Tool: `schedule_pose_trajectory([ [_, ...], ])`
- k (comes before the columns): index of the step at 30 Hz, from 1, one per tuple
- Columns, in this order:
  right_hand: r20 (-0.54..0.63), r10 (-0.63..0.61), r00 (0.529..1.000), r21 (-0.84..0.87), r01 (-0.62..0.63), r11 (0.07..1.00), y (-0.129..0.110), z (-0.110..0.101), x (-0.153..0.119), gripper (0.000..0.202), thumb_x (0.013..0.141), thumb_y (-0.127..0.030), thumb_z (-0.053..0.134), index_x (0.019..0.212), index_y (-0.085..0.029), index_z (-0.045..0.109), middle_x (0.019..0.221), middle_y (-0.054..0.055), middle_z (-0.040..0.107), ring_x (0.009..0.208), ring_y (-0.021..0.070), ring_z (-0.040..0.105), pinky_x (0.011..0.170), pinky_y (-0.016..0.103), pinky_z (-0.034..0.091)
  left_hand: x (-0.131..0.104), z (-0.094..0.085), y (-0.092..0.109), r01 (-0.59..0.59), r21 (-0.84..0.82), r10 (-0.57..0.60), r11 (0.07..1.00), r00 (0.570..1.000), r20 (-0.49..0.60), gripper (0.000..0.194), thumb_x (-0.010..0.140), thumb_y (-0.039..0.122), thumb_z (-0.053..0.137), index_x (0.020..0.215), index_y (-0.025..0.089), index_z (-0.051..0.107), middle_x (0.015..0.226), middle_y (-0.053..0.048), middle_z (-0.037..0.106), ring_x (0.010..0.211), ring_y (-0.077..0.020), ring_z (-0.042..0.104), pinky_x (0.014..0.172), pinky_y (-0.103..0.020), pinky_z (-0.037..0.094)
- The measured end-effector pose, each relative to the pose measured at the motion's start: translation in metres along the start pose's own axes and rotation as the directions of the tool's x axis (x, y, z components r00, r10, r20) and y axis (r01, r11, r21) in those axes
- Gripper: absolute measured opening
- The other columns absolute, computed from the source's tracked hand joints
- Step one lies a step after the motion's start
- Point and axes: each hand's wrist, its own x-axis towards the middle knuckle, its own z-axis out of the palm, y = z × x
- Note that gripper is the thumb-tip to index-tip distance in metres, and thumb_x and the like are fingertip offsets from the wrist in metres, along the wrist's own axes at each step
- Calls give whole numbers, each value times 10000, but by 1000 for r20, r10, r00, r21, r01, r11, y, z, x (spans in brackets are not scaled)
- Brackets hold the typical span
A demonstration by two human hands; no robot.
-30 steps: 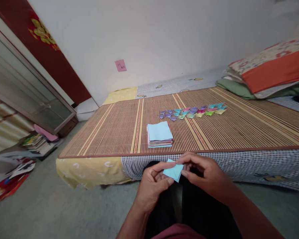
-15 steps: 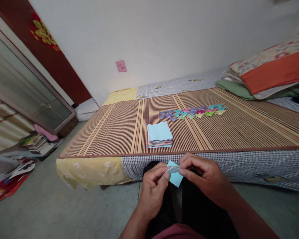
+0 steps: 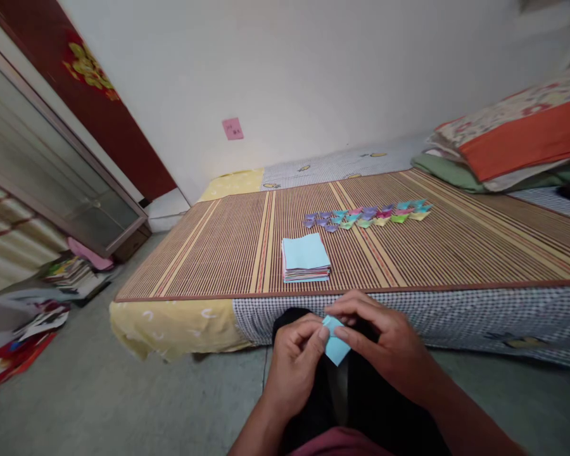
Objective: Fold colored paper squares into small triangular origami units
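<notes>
A small folded light-blue paper [image 3: 337, 350] is held over my lap, in front of the bed's edge. My left hand [image 3: 297, 358] pinches its left side between thumb and fingers. On the paper's right and upper part, my right hand [image 3: 380, 329] has its thumb on the near face and its fingers behind the top edge. Beyond the hands, a stack of square papers [image 3: 306, 253] with a light-blue sheet on top lies on the striped mat [image 3: 218, 253]. Behind the stack, small folded paper pieces [image 3: 368, 216] in several colours form rows.
Folded bedding [image 3: 527, 142] in orange, green and floral cloth lies at the right. A pink note [image 3: 232, 128] is on the wall. Books [image 3: 71, 275] and other items sit on the left, near a glass-panelled cabinet [image 3: 66, 145].
The paper's raised upper flap now lies flatter, and the paper looks smaller. My right hand has shifted slightly left, its fingers reaching over the paper's top.
</notes>
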Motion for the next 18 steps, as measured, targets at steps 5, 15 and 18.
schedule_pose_trajectory([
  [5, -14, -46, 999, 22, 46, 999, 2, 4, 1, 117, 979, -212, 643, 895, -236, 722, 920, 14, 651, 905, 177, 657, 818, 277, 506, 0, 2, 0, -8, 9, 8, 1000, 1000, 6, 287, 976, 362, 650, 848, 156, 803, 805, -49, 614, 764, -173, 533, 679, -280, 404],
  [15, 3, -81, 997, -97, 81, 992, -3, 5, 0, 218, 1005, -203, 564, 788, -216, 574, 831, 6, 572, 800, 175, 584, 730, 293, 463, -3, 3, -9, 61, 7, -60, 998, 997, -54, 252, 948, 377, 698, 827, 157, 711, 773, -22, 611, 724, -147, 501, 667, -259, 387],
  [18, 29, 20, 999, -57, -18, 998, -3, 2, 1, 183, 994, -245, 593, 813, -222, 586, 828, -2, 578, 759, 167, 574, 700, 287, 456, -3, 2, -7, 46, 24, -45, 999, 999, -25, 298, 974, 392, 656, 796, 155, 684, 770, -28, 612, 733, -154, 509, 677, -263, 394],
])
